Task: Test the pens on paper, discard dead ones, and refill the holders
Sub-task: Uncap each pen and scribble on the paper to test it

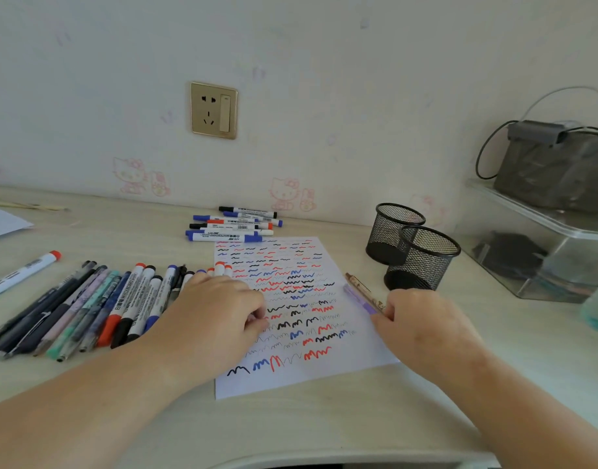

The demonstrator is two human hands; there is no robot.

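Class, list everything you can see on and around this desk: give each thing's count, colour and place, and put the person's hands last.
test paper: one, white with red, blue and black scribbles, desk centre
mesh holders: two, black, right of the paper, nothing visible inside
far markers: about six, white with black, blue or red caps, beyond the paper
near pens: a row of over a dozen, mixed colours, left of the paper
lone marker: one, white with red cap, far left
right pens: two, purple and brown patterned, at the paper's right edge
wall socket: one, gold, on the wall
clear box: one, far right
left hand: on the paper's left edge
right hand: fingertips at the purple pen
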